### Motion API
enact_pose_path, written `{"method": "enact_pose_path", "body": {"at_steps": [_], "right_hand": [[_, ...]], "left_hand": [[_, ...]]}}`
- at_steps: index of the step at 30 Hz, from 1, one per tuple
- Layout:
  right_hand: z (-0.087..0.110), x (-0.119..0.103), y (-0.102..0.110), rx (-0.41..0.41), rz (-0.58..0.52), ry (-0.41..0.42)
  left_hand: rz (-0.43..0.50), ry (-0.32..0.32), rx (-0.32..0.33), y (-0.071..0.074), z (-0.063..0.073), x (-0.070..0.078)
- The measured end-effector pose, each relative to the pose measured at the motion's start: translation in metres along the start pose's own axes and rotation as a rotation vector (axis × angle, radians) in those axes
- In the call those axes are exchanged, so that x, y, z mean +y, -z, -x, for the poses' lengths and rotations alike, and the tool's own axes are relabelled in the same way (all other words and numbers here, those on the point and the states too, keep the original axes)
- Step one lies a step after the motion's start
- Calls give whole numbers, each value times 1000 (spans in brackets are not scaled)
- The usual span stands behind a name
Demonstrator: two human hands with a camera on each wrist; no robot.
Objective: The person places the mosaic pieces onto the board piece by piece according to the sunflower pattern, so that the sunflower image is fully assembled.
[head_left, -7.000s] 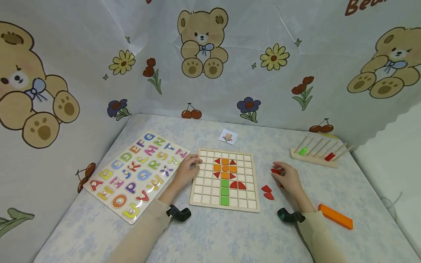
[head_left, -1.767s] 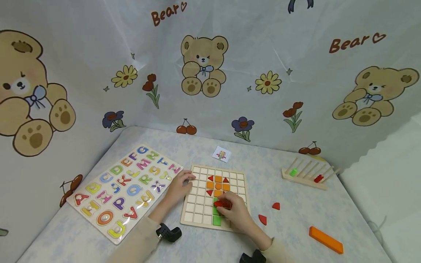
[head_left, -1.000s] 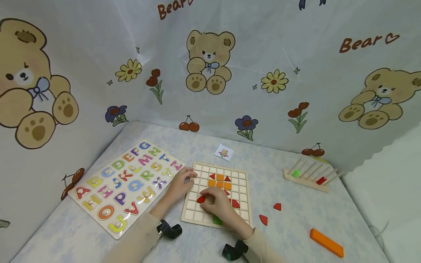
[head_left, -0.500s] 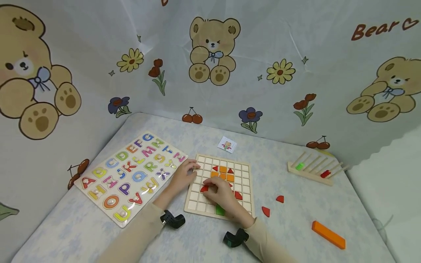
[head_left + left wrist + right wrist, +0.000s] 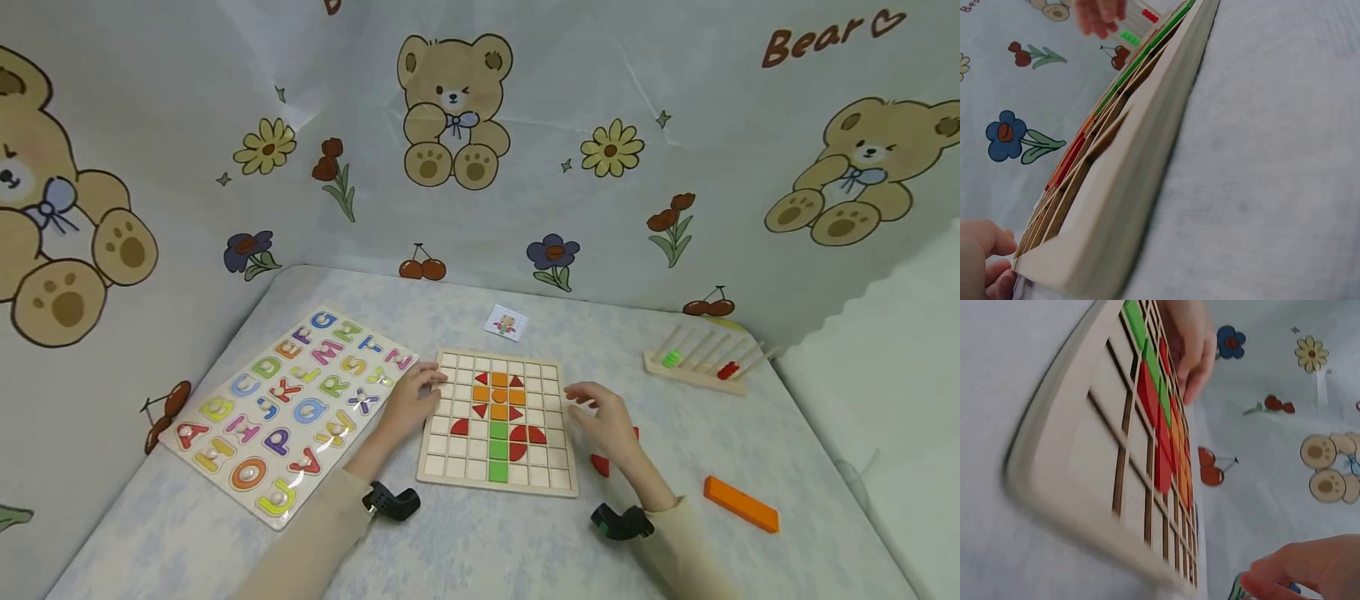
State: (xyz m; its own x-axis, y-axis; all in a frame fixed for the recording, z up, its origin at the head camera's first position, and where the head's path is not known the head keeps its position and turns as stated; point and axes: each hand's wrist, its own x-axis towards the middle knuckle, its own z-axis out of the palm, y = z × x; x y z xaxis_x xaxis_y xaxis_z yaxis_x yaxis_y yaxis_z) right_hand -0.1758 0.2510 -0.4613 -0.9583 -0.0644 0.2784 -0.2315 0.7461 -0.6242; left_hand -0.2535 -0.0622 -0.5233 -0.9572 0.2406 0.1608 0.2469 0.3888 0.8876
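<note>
A wooden grid board (image 5: pixel 446 467) lies flat on the table, holding orange squares (image 5: pixel 499 379), red triangles, and a column of green squares (image 5: pixel 498 450). Left of that column sits one red quarter-circle piece (image 5: pixel 460 427); right of it are 3 more red pieces (image 5: pixel 537 435). My left hand (image 5: pixel 408 404) rests its fingertips on the board's left edge, near the far corner. Off the board's right side, my right hand (image 5: pixel 611 421) holds nothing, its fingers loosely bent. Under and beside it lie two loose red quarter-circle pieces (image 5: pixel 600 465), one mostly hidden by the hand.
An alphabet puzzle board (image 5: pixel 288 408) lies at the left. Behind the grid is a small pattern card (image 5: pixel 506 322). At the right stand a peg rack (image 5: pixel 693 375) with green and red beads and, nearer, an orange box-shaped bar (image 5: pixel 741 503). A printed cloth hangs behind.
My right hand has let go of a red quarter-circle piece left of the green column and moved right, off the board. My left hand has stayed at the left edge.
</note>
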Motion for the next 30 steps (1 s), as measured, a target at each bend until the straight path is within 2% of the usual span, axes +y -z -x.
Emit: {"method": "enact_pose_path", "body": {"at_steps": [4,7,11,16,24,27,30], "right_hand": [[21,27,33,-72,106,-89],[34,43,50,-126,127,-164],[45,58,56,-143,98,-220],[50,70,52,-78,91,-189],[48,70,37,-15,133,-128],[40,56,33,8,128,-134],[27,31,22,23,93,-117]], "left_hand": [[6,21,1,1,1,-1],[5,12,-6,2,-1,1],[5,14,-14,3,-1,3],[0,23,-30,2,0,4],[-2,14,-44,0,-3,-2],[2,10,-35,1,-2,-1],[4,12,-28,2,-1,0]]}}
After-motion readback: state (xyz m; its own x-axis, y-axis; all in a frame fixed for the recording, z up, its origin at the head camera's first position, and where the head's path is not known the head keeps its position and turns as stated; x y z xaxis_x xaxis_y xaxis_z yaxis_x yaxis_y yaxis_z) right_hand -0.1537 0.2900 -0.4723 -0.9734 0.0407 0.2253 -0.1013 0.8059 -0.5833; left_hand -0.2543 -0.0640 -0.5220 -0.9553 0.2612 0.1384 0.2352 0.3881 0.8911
